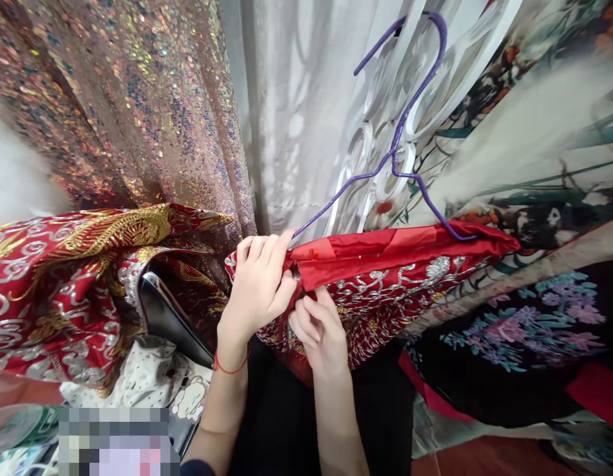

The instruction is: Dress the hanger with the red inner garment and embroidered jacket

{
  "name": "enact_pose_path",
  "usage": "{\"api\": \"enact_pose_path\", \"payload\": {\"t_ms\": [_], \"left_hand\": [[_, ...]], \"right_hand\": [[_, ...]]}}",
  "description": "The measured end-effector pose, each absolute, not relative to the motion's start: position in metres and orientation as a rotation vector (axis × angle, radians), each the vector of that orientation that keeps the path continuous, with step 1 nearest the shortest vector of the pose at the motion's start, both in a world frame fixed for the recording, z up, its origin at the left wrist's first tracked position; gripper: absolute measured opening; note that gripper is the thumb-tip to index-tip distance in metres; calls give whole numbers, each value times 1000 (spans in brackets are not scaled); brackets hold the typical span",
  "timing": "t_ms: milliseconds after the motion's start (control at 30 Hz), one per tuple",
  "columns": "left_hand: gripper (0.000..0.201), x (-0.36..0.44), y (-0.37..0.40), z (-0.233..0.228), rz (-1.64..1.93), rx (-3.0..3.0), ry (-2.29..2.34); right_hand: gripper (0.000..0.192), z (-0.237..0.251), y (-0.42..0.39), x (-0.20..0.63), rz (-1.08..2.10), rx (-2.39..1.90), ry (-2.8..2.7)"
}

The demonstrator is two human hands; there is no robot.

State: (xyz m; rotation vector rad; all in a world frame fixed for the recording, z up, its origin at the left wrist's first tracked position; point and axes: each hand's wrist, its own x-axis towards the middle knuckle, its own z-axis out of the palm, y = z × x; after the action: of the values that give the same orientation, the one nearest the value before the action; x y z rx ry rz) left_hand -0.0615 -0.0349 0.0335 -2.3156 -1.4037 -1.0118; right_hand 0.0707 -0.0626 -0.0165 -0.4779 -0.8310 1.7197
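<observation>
Fabrics are filling the whole background: a sequined brownish cloth (137, 99) is hanging above and to the left of the fingers, a pale grey curtain (296, 119) is falling straight above them, and a printed cloth with painted figures (544, 132) is spreading up and to the right.

Both hands are working at the near end of a red garment (395, 271) with silver and gold embroidery, which is draping over a purple wire hanger (410, 112). The hanger's hook is curving up well above the fingertips; its left arm is running down to end just beside the left hand's fingertips, and its right arm is slipping under the red lining further right.

The left hand (259, 287) is closing on the edge of the red lining, fingers curled over the top and thumb pressing from below, pinching the cloth. A red string bracelet (229, 367) is circling its wrist. The right hand (321, 330) is sitting just under the left fingers, its fingers bent narrow and gripping the embroidered edge of the same garment; its thumb is hidden.

Left of the fingers, another red and gold embroidered cloth (63, 277) is bunching over a dark shiny object (172, 317). Below that, a white patterned cloth (152, 380) is lying. Right of the fingers, a black floral fabric (524, 337) is hanging behind the garment.
</observation>
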Motion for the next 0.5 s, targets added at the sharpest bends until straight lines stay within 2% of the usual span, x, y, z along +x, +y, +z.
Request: {"api": "enact_pose_path", "payload": {"t_ms": [200, 367, 500], "left_hand": [[55, -65, -26, 33, -1000, -2327, -1413], [54, -62, -23, 31, -1046, -2337, -1400], [58, -66, -25, 30, -1042, -2391, -1366]], "right_hand": [[54, -22, -56, 89, 1800, -380, -989], [27, -21, -46, 80, 1904, -208, -847], [22, -32, -43, 75, 1953, -192, -836]]}}
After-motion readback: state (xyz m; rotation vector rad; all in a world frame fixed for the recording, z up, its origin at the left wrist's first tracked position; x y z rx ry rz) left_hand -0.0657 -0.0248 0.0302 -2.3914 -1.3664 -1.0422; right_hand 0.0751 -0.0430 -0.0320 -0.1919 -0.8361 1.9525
